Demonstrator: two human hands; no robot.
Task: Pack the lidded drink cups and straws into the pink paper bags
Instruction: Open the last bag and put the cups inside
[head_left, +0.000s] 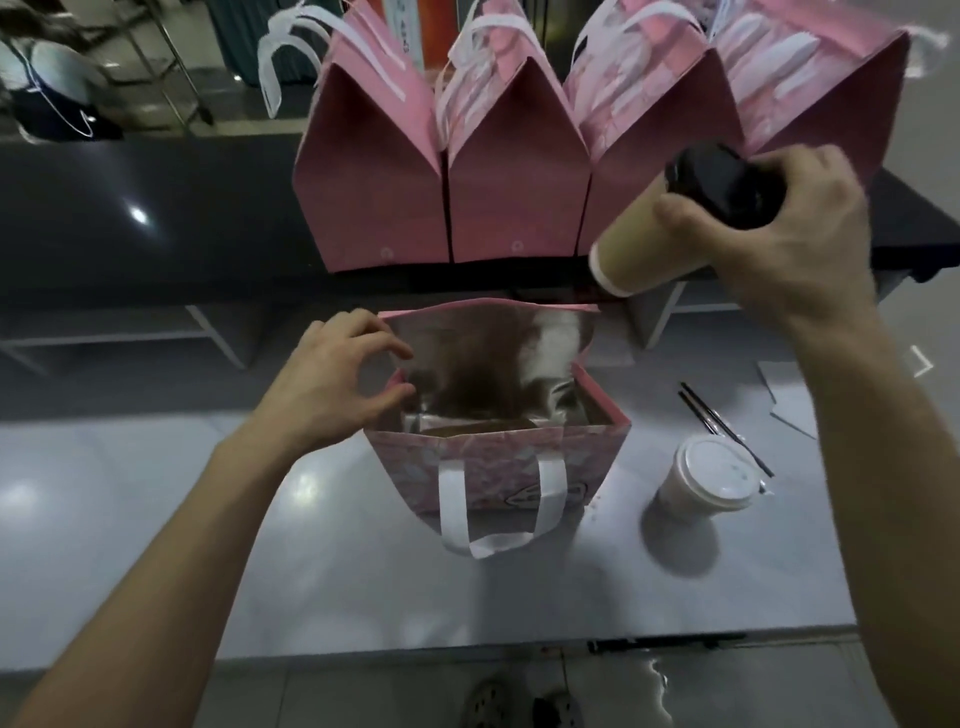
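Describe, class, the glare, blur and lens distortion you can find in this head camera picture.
Head view: bright glare spots on the grey table; motion blur on the tan cup in the right hand; wide-angle bending splays the closed pink bags outward.

We see a glossy grey table (156, 493) catching ceiling-light glare, a dark counter (156, 208) behind it with a bright light reflection, pale tiled floor (363, 691) below, and metal furniture legs (171, 78) on shiny floor at upper left.
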